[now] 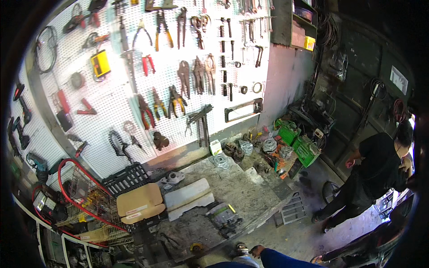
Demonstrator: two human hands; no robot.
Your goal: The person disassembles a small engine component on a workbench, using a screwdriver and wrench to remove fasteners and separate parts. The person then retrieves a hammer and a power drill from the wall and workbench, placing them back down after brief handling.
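Observation:
My right hand [257,251] is low in the picture, just off the workbench's front edge, with a dark blue sleeve [286,260] behind it. It looks partly curled, but the fingers are too small and dark to read, and I cannot make out anything in it. Beside it is what looks like a sandalled foot [241,247] below a pale trouser leg. My left hand does not show. Nearest on the workbench [250,196] are a grey metal housing [225,217], pliers [170,240] and a yellow ring-shaped thing [195,247].
Pliers and other tools hang on the white pegboard [170,58]. A socket set [127,178], a cardboard piece [140,201] and a pale panel [189,198] lie on the bench, near a wire basket [85,196]. Green crates [306,152] stand farther right. A person in black [375,165] stands at right.

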